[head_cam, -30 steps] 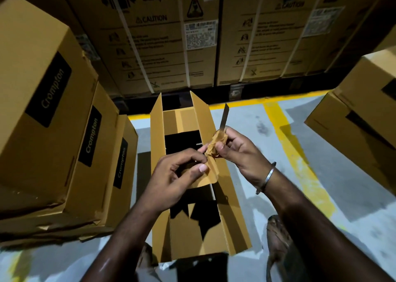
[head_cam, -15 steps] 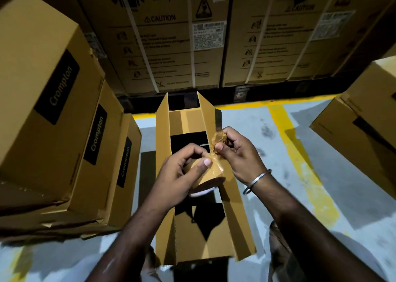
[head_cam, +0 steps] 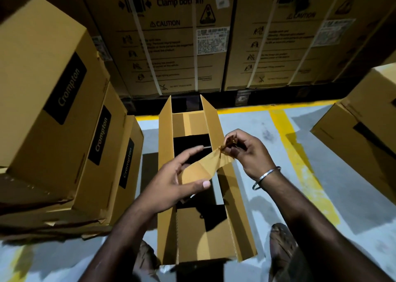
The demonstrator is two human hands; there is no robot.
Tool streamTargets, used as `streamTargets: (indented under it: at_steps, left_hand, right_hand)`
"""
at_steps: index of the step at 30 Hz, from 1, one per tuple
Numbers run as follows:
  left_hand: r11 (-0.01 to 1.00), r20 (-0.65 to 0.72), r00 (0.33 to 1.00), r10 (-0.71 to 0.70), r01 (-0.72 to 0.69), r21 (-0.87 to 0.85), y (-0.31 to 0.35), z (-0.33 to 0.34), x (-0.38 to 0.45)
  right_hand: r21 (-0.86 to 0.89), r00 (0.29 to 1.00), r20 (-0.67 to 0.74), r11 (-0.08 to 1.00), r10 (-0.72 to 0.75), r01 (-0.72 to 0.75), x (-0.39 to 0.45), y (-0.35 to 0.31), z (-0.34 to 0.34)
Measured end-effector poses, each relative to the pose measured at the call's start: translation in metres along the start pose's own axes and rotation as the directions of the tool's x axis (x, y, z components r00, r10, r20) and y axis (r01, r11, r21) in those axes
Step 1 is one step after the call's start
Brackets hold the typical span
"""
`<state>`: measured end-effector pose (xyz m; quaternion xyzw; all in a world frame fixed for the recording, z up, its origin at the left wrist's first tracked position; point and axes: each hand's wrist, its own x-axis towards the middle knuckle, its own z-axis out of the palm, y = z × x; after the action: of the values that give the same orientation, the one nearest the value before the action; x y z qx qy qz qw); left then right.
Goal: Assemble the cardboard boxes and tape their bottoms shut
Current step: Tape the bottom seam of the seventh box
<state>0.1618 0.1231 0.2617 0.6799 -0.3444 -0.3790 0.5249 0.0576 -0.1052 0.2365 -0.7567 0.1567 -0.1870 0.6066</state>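
Grey concrete floor (head_cam: 246, 127) with a yellow line (head_cam: 300, 161) fills the lower frame, hemmed by stacked boxes (head_cam: 53, 101) at the left, big strapped cartons (head_cam: 182, 46) across the top and another box (head_cam: 364, 123) at the right edge, leaving open strips of floor on both sides of the centre. Standing upright in the middle is an open cardboard box (head_cam: 192, 234), its long flaps raised and its bottom not closed. Above it the left hand (head_cam: 171, 183) curls round a tape roll, thumb on the strip of brown tape (head_cam: 203, 168), while the right hand (head_cam: 246, 151) pinches the tape's crumpled end, the strip stretched between them.
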Motion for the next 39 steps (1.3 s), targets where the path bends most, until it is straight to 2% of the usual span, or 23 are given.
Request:
streamTargets:
  at_steps: [3, 9, 12, 15, 18, 20, 22, 24, 27, 29, 31, 35, 39]
  left_hand:
    - [0.996, -0.023, 1.000, -0.009, 0.007, -0.089, -0.002, -0.011, 0.000]
    - [0.970, -0.042, 0.993, -0.114, 0.102, -0.220, -0.017, -0.014, 0.003]
    - [0.942, -0.134, 0.980, -0.147, 0.098, -0.320, -0.030, -0.002, 0.014]
    - [0.870, -0.248, 0.941, -0.232, 0.087, -0.485, -0.046, 0.011, 0.023]
    - [0.778, -0.257, 0.913, -0.316, 0.095, -0.621, -0.060, 0.023, 0.029]
    - [0.732, -0.259, 0.894, -0.366, 0.105, -0.673, -0.068, 0.027, 0.035]
    - [0.672, -0.298, 0.854, -0.426, 0.079, -0.736, -0.078, 0.024, 0.044]
    - [0.681, -0.304, 0.858, -0.413, 0.069, -0.729, -0.082, 0.020, 0.050]
    - [0.836, -0.266, 0.922, -0.281, 0.100, -0.539, -0.089, 0.021, 0.060]
    - [0.877, -0.277, 0.935, -0.223, 0.069, -0.476, -0.095, 0.030, 0.068]
    - [0.885, -0.296, 0.932, -0.208, 0.050, -0.464, -0.098, 0.037, 0.078]
    - [0.835, -0.345, 0.910, -0.229, 0.001, -0.550, -0.110, 0.039, 0.108]
    - [0.770, -0.415, 0.869, -0.271, -0.063, -0.635, -0.134, 0.031, 0.135]
  right_hand:
    - [-0.007, 0.999, -0.033, 1.000, 0.007, -0.007, 0.005, 0.004, -0.002]
    - [-0.035, 0.998, -0.007, 0.998, -0.060, 0.060, 0.048, 0.002, -0.011]
    - [-0.010, 0.999, -0.003, 0.999, -0.038, 0.038, 0.085, 0.007, -0.003]
    - [0.146, 0.996, -0.012, 0.986, 0.087, -0.085, 0.111, 0.034, 0.014]
    - [0.398, 0.962, -0.001, 0.883, 0.271, -0.248, 0.121, 0.078, 0.044]
    - [0.473, 0.931, -0.016, 0.823, 0.365, -0.315, 0.118, 0.108, 0.066]
    - [0.478, 0.920, -0.002, 0.809, 0.391, -0.343, 0.116, 0.134, 0.084]
    - [0.435, 0.933, 0.024, 0.837, 0.359, -0.333, 0.121, 0.150, 0.096]
    - [0.351, 0.952, -0.012, 0.893, 0.305, -0.281, 0.154, 0.159, 0.097]
    - [0.246, 0.965, -0.055, 0.941, 0.255, -0.234, 0.184, 0.155, 0.088]
    - [0.160, 0.975, -0.049, 0.965, 0.218, -0.208, 0.216, 0.153, 0.076]
    - [-0.067, 0.990, 0.037, 0.988, 0.140, -0.137, 0.267, 0.160, 0.064]
    - [-0.157, 0.996, 0.074, 0.987, 0.054, -0.042, 0.325, 0.161, 0.068]
